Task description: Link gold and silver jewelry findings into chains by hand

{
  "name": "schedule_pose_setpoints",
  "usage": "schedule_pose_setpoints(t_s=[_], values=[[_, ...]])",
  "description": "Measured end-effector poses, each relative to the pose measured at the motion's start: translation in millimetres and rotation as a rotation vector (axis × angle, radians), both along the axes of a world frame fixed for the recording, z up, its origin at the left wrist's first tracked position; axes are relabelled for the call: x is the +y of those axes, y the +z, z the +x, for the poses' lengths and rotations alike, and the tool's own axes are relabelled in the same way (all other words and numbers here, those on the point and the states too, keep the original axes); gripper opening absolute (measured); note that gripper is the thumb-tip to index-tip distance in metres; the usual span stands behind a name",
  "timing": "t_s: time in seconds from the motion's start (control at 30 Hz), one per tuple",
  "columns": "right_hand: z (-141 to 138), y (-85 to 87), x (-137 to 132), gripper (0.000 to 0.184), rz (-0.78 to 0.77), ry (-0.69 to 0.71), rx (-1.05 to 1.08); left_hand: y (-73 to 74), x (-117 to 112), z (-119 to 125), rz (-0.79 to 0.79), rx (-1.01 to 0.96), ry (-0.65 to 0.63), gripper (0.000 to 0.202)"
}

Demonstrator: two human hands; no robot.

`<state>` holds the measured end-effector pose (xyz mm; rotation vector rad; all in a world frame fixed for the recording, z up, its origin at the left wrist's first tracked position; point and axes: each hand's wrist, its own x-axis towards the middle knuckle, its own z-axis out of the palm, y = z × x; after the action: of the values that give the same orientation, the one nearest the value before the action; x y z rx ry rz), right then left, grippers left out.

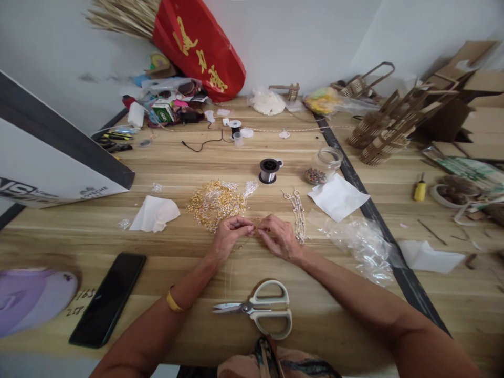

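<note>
My left hand [231, 235] is pinched on a thin gold chain [241, 245], part of which trails on the wood below the fingers. A tiny reddish spot shows at its fingertips. My right hand [279, 237] meets it fingertip to fingertip, closed in a pinch; what lies in it is too small to make out. Just beyond my left hand spreads a tangled heap of gold and silver chains [216, 202]. Several silver beaded chains [298, 212] lie beside my right hand. Scissors with cream handles [252, 307] rest between my forearms, blades pointing left.
A wire spool [269, 171] and a glass jar of beads [325, 167] stand beyond the hands. White paper [337, 197] and clear plastic bags [364, 244] lie right. At left are a phone [108, 299], folded paper [153, 214] and a large box [59, 163].
</note>
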<state>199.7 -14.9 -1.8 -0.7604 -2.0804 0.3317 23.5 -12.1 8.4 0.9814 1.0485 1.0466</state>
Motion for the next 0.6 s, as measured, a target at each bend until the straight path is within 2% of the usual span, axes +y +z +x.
schedule_pose_setpoints(t_s=[0.23, 0.6], values=[[0.3, -0.4, 0.1, 0.006, -0.019, -0.002, -0.008, 0.2, 1.2, -0.7, 0.023, 0.041, -0.009, 0.015], [-0.7, -0.8, 0.1, 0.007, -0.028, 0.014, 0.014, -4.9, 1.2, -1.1, -0.019, 0.0, -0.004, 0.015]])
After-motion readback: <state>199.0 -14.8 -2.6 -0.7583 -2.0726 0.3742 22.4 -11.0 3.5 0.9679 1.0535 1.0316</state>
